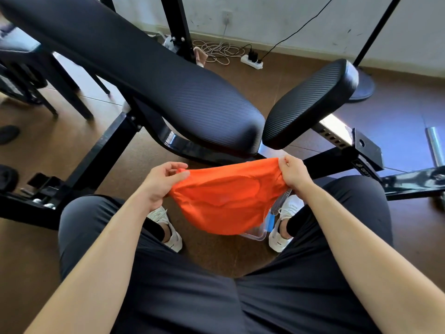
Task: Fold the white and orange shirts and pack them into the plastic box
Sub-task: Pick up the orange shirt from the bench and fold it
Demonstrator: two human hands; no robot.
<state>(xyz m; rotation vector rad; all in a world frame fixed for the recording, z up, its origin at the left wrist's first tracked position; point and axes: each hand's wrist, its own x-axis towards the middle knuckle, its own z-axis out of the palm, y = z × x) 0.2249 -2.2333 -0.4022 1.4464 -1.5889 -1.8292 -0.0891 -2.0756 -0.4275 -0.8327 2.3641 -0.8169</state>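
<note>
Orange shirt | pinched between left hand and right hand | plastic box below hands | folding unfinished, white shirt unseen

floor: brown | wall: white | black padded bench | power strip by wall

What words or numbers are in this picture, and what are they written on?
Nothing here reads clearly.
Black bench frame: white logo and lettering, too blurred to read.
Right white shoe: small dark mark, too small to read.
Orange shirt: no writing shows.
</note>
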